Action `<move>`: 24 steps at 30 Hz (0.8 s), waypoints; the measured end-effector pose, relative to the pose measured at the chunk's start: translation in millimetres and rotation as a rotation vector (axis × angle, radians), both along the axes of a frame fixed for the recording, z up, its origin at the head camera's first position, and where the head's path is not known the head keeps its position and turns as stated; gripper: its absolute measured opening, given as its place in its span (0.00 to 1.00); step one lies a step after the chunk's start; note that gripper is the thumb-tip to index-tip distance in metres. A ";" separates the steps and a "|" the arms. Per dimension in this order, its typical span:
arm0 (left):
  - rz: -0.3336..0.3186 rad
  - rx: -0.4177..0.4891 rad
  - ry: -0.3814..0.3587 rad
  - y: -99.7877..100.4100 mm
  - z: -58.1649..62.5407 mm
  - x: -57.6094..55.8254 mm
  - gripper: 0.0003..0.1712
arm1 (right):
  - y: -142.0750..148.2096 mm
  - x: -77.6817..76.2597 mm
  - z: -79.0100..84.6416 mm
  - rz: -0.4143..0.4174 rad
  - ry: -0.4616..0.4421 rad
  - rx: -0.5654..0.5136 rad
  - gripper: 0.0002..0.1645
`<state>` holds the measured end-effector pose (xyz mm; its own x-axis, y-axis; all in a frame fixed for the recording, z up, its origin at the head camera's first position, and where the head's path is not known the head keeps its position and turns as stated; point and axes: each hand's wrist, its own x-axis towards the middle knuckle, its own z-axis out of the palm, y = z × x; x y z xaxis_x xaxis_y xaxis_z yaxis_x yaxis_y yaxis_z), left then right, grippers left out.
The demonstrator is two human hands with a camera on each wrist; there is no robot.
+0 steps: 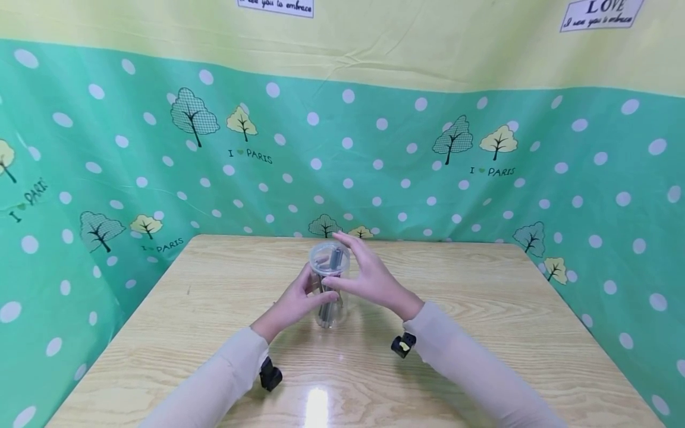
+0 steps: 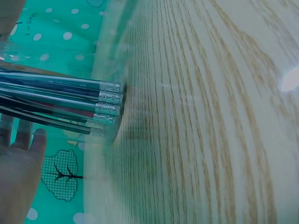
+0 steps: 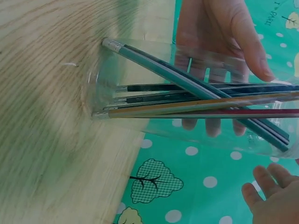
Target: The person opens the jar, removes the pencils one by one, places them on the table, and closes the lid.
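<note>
A tall clear plastic jar (image 1: pixel 339 310) stands upright on the table, with several pencils (image 3: pixel 154 67) inside. Most are dark or teal; one is yellow and one red. Metal eraser ends (image 2: pixel 108 97) point down at the jar's bottom. My left hand (image 1: pixel 294 300) grips the jar from the left, its fingers behind the wall and its thumb in front. At the top, my right hand (image 1: pixel 374 279) spans the round translucent lid (image 1: pixel 320 270), thumb on the near side and forefinger on the far side. Its other fingers spread beside the jar in the right wrist view.
The wooden table (image 1: pixel 214 327) has a light grain and a bright reflection near its front. A green and yellow patterned cloth (image 1: pixel 374 142) hangs behind and at both sides. Each sleeve carries a small black wrist camera (image 1: pixel 270 374).
</note>
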<state>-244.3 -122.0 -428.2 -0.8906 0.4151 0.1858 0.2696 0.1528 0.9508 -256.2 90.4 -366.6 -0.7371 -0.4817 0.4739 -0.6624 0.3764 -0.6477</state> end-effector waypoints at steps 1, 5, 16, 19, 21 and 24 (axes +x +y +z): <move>-0.006 0.005 0.000 0.1 0.0 -0.3 0.53 | -1.1 0.1 0.5 -0.006 0.010 0.006 0.55; -0.017 0.018 0.009 0.3 -0.7 -1.4 0.54 | -4.9 -0.4 1.1 -0.010 0.051 0.007 0.54; -0.003 -0.007 0.017 -1.3 -0.9 -0.8 0.52 | -5.4 -1.3 1.8 -0.011 0.067 0.018 0.46; 0.000 -0.010 0.015 -1.4 0.1 0.3 0.52 | -5.6 -1.2 2.0 -0.013 0.061 0.021 0.44; 0.003 -0.013 0.011 -1.2 1.0 1.0 0.53 | -5.7 -0.6 2.1 -0.020 0.058 0.030 0.43; 0.007 -0.015 0.004 -1.4 1.8 1.9 0.54 | -5.7 -0.5 2.2 -0.028 0.059 0.040 0.42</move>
